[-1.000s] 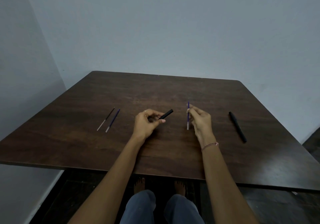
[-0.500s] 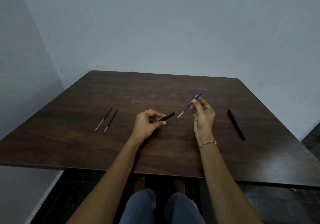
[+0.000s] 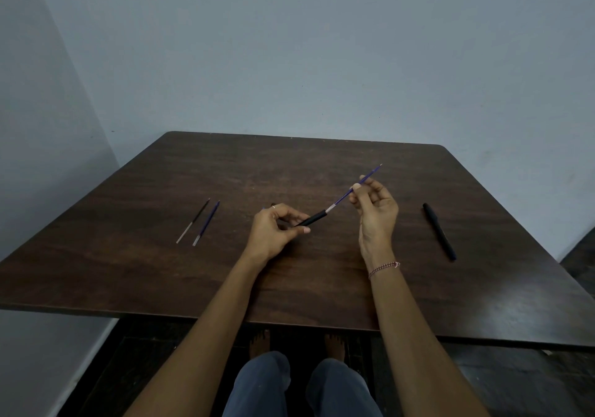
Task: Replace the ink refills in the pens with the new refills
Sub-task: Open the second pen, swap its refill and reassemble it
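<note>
My left hand grips a black pen barrel just above the dark wooden table, its open end pointing up and right. My right hand pinches a blue ink refill held slanted, its pale lower end touching the mouth of the barrel. A dark refill and a blue refill lie side by side on the table to the left. A whole black pen lies on the table to the right.
The table sits in a corner, with a pale wall behind and another at left. Its near edge crosses over my knees and bare feet on the dark floor.
My right hand tilted the blue refill from upright to slanted, then brought its lower end to the open end of the barrel in my left hand.
</note>
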`<state>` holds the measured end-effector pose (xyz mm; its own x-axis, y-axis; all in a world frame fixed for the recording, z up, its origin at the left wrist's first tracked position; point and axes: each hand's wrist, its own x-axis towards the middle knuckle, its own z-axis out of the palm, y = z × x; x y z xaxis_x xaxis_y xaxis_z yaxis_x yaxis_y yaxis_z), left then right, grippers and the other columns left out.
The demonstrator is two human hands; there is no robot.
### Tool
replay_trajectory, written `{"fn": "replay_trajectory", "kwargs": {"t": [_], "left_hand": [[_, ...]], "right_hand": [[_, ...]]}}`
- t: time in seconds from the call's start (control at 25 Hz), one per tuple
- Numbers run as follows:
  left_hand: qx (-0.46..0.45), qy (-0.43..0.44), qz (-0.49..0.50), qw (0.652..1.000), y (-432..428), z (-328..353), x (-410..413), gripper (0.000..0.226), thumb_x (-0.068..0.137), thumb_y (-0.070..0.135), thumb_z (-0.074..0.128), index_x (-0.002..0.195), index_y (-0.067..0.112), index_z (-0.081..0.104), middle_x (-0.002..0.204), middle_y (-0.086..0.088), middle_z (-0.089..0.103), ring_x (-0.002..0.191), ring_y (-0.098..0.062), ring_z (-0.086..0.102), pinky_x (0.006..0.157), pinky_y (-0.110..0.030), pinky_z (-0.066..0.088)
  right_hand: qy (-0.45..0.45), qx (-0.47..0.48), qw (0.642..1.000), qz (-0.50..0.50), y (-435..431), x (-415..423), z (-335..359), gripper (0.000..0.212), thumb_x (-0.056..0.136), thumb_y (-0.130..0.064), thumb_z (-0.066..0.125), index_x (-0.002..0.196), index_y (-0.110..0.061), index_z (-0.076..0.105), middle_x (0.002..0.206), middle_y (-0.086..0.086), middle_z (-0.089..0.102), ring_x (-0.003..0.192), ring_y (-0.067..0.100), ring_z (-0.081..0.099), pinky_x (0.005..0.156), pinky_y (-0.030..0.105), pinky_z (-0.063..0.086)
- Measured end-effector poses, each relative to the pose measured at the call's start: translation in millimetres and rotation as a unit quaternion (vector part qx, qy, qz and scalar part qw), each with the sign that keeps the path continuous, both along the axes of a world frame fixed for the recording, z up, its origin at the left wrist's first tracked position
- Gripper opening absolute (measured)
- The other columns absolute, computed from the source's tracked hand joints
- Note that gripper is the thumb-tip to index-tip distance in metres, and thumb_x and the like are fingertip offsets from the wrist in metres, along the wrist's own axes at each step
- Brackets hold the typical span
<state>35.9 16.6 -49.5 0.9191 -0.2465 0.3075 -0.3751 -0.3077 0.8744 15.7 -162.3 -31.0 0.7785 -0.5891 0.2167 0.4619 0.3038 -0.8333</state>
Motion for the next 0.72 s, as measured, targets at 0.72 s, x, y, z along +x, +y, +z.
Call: {"fn": "replay_trajectory", "kwargs": {"t": [0.72], "left_hand": [[-0.047, -0.002, 0.026, 0.999, 1.3, -2.3, 3.5, 0.023, 0.067, 0.008, 0.082, 0.082, 0.022, 0.071, 0.080, 0.012, 0.068, 0.068, 0.007, 0.060, 0.064, -0.006, 0.046]], "right_hand": [[0.023, -0.299, 0.949, 0.098, 15.0, 0.8, -13.2, 0.012, 0.086, -0.011, 0.067, 0.086, -0.022, 0.071, 0.101, 0.000, 0.072, 0.092, 0.017, 0.064, 0.081, 0.044, 0.054]]}}
